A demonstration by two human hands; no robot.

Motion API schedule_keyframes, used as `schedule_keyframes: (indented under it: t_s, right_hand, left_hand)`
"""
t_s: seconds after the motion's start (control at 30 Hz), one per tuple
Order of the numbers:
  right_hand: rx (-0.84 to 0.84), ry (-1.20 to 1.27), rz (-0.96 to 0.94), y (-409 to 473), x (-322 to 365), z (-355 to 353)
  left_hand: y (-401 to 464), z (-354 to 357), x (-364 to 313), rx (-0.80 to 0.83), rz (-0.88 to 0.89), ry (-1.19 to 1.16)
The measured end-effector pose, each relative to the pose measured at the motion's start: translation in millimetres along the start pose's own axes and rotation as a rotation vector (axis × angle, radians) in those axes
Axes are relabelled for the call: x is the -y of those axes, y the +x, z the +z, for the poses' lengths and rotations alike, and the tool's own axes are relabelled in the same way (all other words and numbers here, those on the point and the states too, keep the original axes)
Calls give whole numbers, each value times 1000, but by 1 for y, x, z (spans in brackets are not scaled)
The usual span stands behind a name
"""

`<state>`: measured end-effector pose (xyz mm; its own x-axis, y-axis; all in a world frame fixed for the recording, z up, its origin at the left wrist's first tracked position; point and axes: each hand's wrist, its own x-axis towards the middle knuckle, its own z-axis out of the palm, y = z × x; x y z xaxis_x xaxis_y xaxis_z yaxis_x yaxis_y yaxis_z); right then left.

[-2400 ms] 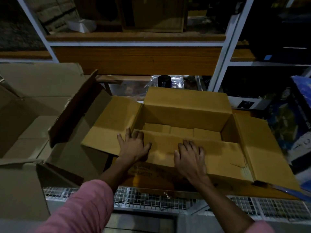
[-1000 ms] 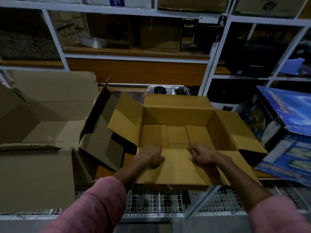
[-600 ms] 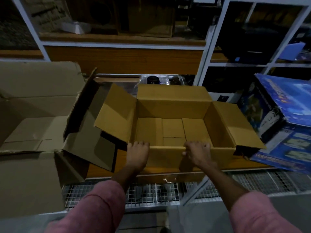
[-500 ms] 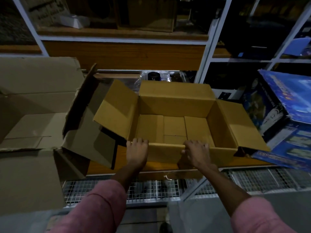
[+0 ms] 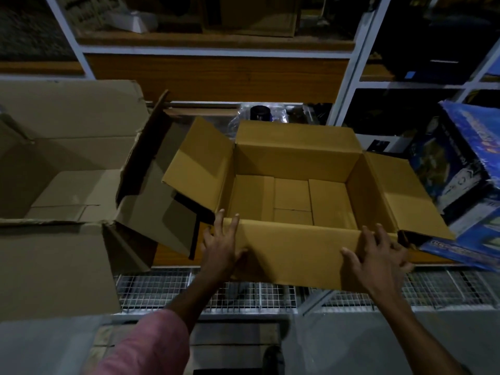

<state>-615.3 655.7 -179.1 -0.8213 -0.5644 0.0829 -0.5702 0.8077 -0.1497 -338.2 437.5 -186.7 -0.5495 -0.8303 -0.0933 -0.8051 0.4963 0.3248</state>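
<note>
An open brown cardboard box (image 5: 295, 158) stands in front of me on a wire-mesh shelf (image 5: 162, 290), its four flaps spread out and nothing inside it. The near flap hangs down over the shelf edge. My left hand (image 5: 220, 246) lies at the near left corner of the box, fingers straight and spread, thumb on the near flap. At the near right corner rests my right hand (image 5: 378, 259), fingers splayed against the flap and the corner. Neither hand grips anything.
A larger open cardboard box (image 5: 62, 185) sits at the left, one flap leaning toward the brown box. Blue printed boxes (image 5: 465, 185) crowd the right side. A black cap in clear plastic (image 5: 260, 112) lies behind. White-framed shelving (image 5: 216, 50) rises at the back.
My hands slid apart from the middle of the near edge to its two corners and their fingers straightened. The near flap, earlier pressed inward, now hangs outward over the shelf edge.
</note>
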Motion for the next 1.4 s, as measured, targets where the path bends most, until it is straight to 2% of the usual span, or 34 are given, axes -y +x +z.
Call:
schedule_keyframes:
  t_s: [0.1,0.3,0.5,0.7,0.87,1.1,1.4]
  right_hand:
    - [92,0,60,10,-20,2]
    - [191,248,-134,35,-47,6]
    - [249,376,-151,62,-43,6]
    - [-5,399,-198,74,-33,19]
    - [-157,384,-324,73,-21,-10]
    - [-318,328,-316,53,-19,-84]
    - [-550,318,-355,2,5,-199]
  left_hand:
    - [6,1,4,8,46,-33]
    - [20,12,11,-13,131,-76]
    - [39,12,12,-29,148,-71]
    - [48,7,-3,-205,101,-77]
    - [45,-25,-4,-248,96,-63]
    - [20,-88,-23,-476,216,-126]
    - [-16,-195,-29,-684,341,-80]
